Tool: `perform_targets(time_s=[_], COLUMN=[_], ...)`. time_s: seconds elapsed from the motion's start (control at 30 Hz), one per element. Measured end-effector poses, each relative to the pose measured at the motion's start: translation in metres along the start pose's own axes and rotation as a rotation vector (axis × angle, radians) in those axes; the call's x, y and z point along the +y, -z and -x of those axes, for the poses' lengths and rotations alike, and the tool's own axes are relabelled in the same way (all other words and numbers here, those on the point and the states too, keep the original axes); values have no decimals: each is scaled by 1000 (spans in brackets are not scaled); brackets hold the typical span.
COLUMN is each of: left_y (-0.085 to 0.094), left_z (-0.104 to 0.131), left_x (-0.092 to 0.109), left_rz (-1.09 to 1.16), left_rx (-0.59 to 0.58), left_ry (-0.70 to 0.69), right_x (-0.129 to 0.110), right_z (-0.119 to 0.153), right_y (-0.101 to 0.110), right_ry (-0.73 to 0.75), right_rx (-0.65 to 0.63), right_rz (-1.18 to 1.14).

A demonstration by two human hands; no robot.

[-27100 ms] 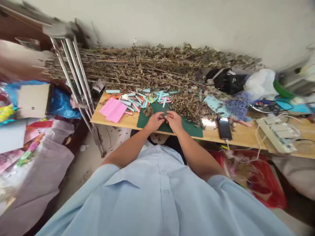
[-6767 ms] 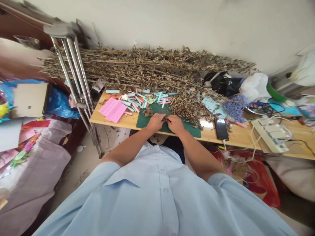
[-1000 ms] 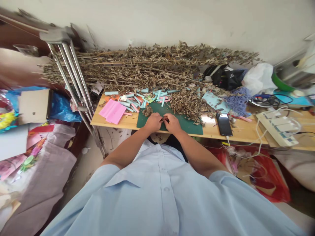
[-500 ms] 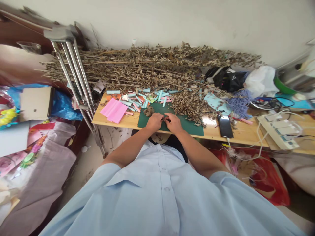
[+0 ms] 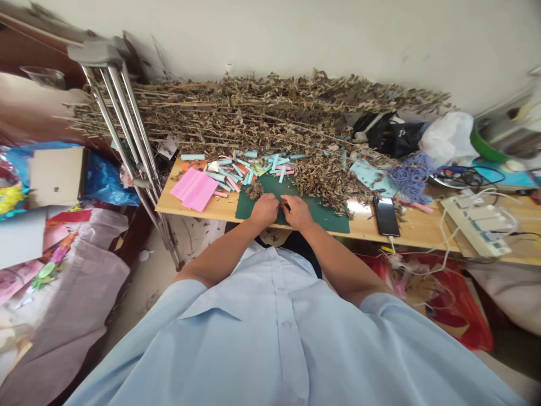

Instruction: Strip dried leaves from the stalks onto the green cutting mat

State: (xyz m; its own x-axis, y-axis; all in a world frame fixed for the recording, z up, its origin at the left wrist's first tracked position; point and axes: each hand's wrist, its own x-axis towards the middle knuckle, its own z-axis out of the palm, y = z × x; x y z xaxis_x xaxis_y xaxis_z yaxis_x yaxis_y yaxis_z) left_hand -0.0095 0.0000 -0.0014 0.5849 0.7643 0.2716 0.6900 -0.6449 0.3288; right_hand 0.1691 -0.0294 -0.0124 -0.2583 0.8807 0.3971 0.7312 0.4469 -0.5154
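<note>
My left hand (image 5: 265,210) and my right hand (image 5: 297,212) meet over the front of a green mat (image 5: 333,224), fingers closed and fingertips nearly touching. Whatever is pinched between them is too small to make out. A small clump of dried plant (image 5: 255,190) lies just beyond my left hand. Past my right hand spreads a heap of dried leaves (image 5: 323,180). Small blue and pink paper rolls (image 5: 275,162) are scattered behind the mat, and pink paper sheets (image 5: 194,189) lie to its left.
Long dried stalks (image 5: 236,113) line the wall. A crutch (image 5: 122,113) stands at the table's left end. To the right are a phone (image 5: 386,216), a power strip (image 5: 475,225), blue yarn (image 5: 412,177) and a white plastic bag (image 5: 450,138).
The fingers have shifted very slightly at the same spot over the mat. The camera view has moved a little; the other things lie as before.
</note>
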Motion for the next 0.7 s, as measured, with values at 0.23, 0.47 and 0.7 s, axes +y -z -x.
perform_targets(time_s=[0.23,0.47,0.7], left_y=[-7,-6,-4], left_z=[-4,-4,-4], left_x=[0,1,1], left_rz=[-29,-17,-34], left_rx=[-4,7,2], left_ry=[4,1,19], right_x=[-3,-3,-1], right_z=[-4,-4,-1], right_y=[-7,-5,-3], right_ry=[-85,-151,-230], right_rx=[91,129,199], right_rz=[-30,-123,-112])
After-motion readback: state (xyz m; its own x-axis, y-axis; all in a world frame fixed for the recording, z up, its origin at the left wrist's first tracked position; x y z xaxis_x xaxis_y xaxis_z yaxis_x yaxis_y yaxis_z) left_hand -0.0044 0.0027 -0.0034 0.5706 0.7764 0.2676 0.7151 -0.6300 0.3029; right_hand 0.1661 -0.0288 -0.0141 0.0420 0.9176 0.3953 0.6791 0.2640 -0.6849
